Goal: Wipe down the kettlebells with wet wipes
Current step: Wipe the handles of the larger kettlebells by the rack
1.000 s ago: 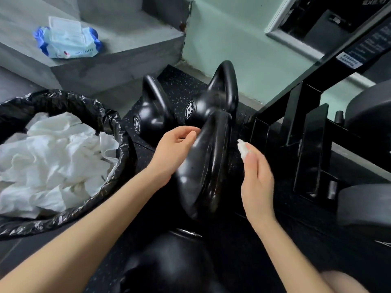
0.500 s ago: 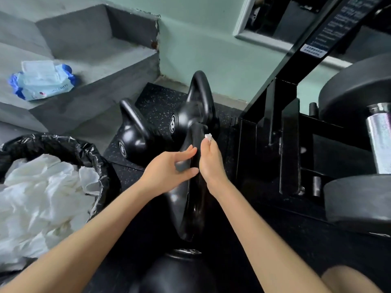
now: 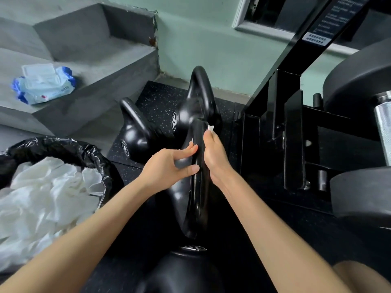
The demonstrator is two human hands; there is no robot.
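Kettlebell handle [image 3: 197, 178] stood upright between my hands on the black floor mat. My left hand [image 3: 169, 168] pinched its near side between thumb and fingers; my right hand [image 3: 215, 155] pressed its far side, closed on a wet wipe [image 3: 210, 127] peeking above my fingers. Beyond sat two more kettlebells [image 3: 135, 134], then the wipes pack [image 3: 42, 85] on the step.

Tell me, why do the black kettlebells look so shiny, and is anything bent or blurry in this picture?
Head view: soft light leaves pale glare patches on the kettlebell handle and on the two rear kettlebells; the wide lens bows the black frame post; the wipes pack is slightly soft.
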